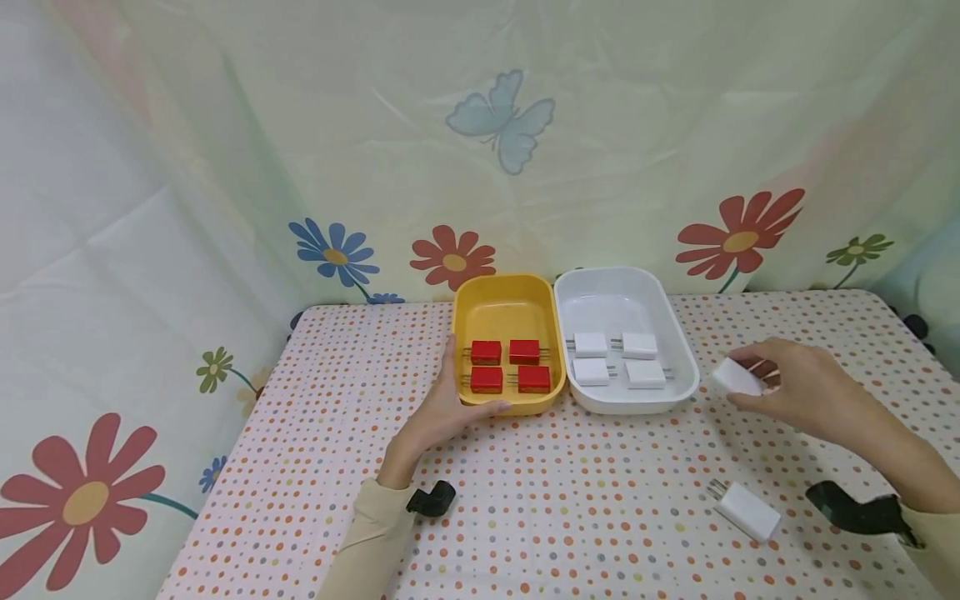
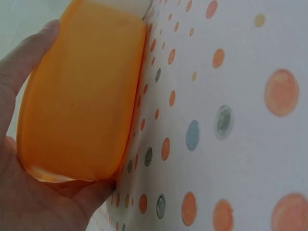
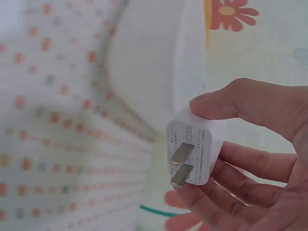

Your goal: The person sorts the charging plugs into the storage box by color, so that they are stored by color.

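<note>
My left hand (image 1: 438, 408) holds the near left corner of a yellow tray (image 1: 506, 312), fingers along its left side and thumb at the near edge. In the left wrist view the tray's orange-looking outer wall (image 2: 86, 91) sits within that hand. Several red charger plugs (image 1: 486, 380) lie in the yellow tray. My right hand (image 1: 806, 387) pinches a white charger plug (image 1: 737, 377) between thumb and fingers, just right of a white tray (image 1: 611, 307). The right wrist view shows this plug's two metal prongs (image 3: 182, 163) and printed face. Several white charger plugs (image 1: 591, 372) lie in the white tray.
Another white charger plug (image 1: 747, 511) lies on the dotted tablecloth (image 1: 555, 500), nearer the front than my right hand. The two trays stand side by side at the back, close to a flowered curtain (image 1: 600, 167). Black straps (image 1: 432, 499) are on both wrists.
</note>
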`<state>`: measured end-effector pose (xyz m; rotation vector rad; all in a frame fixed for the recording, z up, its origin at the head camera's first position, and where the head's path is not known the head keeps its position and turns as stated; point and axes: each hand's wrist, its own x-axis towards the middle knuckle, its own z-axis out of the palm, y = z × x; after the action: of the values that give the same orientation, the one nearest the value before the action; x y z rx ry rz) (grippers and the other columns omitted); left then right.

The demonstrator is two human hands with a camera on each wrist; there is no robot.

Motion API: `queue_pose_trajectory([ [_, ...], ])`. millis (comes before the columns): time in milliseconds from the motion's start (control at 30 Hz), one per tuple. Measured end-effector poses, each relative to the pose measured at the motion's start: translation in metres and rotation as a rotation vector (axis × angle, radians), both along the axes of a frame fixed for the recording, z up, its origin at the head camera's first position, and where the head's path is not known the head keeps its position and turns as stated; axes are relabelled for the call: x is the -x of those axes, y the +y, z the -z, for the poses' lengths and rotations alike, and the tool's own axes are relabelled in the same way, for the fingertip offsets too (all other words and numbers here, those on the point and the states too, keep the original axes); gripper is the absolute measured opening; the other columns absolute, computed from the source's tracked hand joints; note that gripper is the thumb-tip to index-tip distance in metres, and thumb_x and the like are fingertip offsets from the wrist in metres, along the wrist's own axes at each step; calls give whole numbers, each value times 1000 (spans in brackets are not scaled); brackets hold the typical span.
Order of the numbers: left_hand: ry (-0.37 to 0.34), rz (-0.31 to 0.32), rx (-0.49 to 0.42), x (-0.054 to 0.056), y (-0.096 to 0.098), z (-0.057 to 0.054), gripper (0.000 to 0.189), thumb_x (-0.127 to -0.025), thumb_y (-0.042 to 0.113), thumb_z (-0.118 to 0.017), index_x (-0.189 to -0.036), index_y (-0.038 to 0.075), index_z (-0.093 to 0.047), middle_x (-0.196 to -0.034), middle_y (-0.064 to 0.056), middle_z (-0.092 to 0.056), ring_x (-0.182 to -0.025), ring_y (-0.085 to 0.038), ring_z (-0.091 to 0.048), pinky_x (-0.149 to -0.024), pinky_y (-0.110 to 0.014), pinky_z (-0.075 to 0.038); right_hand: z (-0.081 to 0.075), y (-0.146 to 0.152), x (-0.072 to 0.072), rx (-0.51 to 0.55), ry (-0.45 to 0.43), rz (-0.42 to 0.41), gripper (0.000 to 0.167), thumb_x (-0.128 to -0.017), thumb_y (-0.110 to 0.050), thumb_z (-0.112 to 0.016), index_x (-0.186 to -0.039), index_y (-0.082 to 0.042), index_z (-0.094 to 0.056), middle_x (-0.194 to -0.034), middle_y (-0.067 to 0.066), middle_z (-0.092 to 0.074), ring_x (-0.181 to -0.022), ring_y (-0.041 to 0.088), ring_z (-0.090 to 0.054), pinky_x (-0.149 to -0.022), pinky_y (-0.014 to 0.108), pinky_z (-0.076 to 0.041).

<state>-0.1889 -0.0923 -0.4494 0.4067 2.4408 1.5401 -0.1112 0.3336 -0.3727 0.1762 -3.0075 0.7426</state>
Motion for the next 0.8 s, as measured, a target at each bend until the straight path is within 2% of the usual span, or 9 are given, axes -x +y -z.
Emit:
queue_pose_trajectory([
  [200,5,-3,5,-1,-1,-1,138,-81,41,-91,-167,17,13,-172,-8,-20,-154,-25,-26,-123,-56,-26,-27,-13,37,20,33,-72,56,-80,0,-87,-125,21,-61,-111,39,-65,-99,57,-64,-80,63,-58],
  [433,11,13,-12,0,1,-3,135,-83,38,-90,-167,18,14,-171,-11,-21,-154,-28,-27,-123,-57,-26,-48,-38,81,28,-18,-128,52,-83,-1,-85,-126,18,-62,-112,35,-68,-105,51,-65,-92,64,-54],
  [600,5,7,-4,0,0,-2,136,-83,38,-90,-167,19,14,-173,-9,-17,-156,-26,-23,-124,-56,-24,-47,-57,103,40,-38,-142,47,-84,-1,-83,-124,17,-65,-114,34,-69,-103,46,-66,-93,61,-55],
  [800,4,3,10,0,0,-1,137,-81,42,-91,-167,18,14,-173,-9,-18,-155,-26,-25,-123,-56,-26,-32,-73,127,43,-100,-164,44,-84,4,-82,-122,17,-65,-113,32,-69,-101,42,-66,-94,58,-55],
])
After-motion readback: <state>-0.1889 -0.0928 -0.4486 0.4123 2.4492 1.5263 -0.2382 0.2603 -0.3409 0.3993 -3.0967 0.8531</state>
